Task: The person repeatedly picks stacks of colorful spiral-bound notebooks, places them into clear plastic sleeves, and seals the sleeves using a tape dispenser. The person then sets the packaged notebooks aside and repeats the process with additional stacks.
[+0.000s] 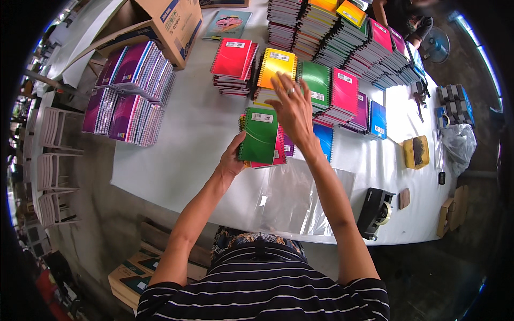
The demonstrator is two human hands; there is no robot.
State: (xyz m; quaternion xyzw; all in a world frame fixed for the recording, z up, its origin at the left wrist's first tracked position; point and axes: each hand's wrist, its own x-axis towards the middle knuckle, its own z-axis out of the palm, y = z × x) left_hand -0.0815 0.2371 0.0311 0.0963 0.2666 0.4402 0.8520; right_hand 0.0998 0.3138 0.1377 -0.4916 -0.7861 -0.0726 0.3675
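Note:
My left hand (233,157) grips the left edge of a small pile of spiral notebooks. A green notebook (259,136) lies on top, with a pink notebook (279,152) and a yellow edge showing beneath it. My right hand (293,104) reaches over the near end of a stack topped by a yellow notebook (277,63). Its fingers are spread, and whether they touch the cover is hard to tell. Beside it stand stacks topped by a green notebook (315,79) and a pink notebook (344,88). Under my right wrist, a blue notebook (324,140) is partly hidden.
A red notebook stack (234,58) stands left of the yellow one. Wrapped purple notebook bundles (134,69) and a cardboard box (171,27) are at left. Clear plastic sleeves (292,200) lie nearest me, with a tape dispenser (375,213) to their right. Tall stacks (316,37) rise behind.

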